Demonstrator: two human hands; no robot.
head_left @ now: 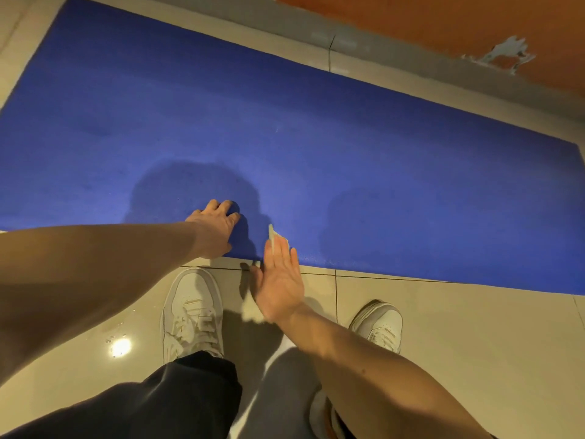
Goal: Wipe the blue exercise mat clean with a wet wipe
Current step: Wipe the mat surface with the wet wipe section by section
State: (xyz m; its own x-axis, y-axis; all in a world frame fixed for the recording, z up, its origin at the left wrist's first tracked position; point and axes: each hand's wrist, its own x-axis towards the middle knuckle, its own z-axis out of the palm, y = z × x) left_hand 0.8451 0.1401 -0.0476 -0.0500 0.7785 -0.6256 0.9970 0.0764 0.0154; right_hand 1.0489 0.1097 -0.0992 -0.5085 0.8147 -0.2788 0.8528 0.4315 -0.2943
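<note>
Looking down on a blue exercise mat (285, 122), spread flat on the tiled floor (443, 327), running from far left to near right, close by an orange wall (411, 14). Bending over its near edge, with two white shoes (193, 312) on the tiles just beside it.

Resting the left hand (217, 226) on the near edge of the mat, fingers a bit bent, nothing in it. Just to the right of it, keeping the right hand (280, 280) flat with straight fingers, half over the mat edge and half over the floor. Under that hand, a white wet wipe (271, 233), poking out past the fingertips and again by the wrist. Hard to tell if pressed onto the mat right now or lifted just above it.

Seems to be part way through the wiping, and far from done. Two darker patches on the near part of the mat, one by the left hand and one further right. Maybe damp, maybe only shadow, cannot say. No dirt marks plain enough to see. Probably left to wipe: the far side and both long ends.

No words, names or labels to read anywhere, not on the mat, the wipe or the shoes.
</note>
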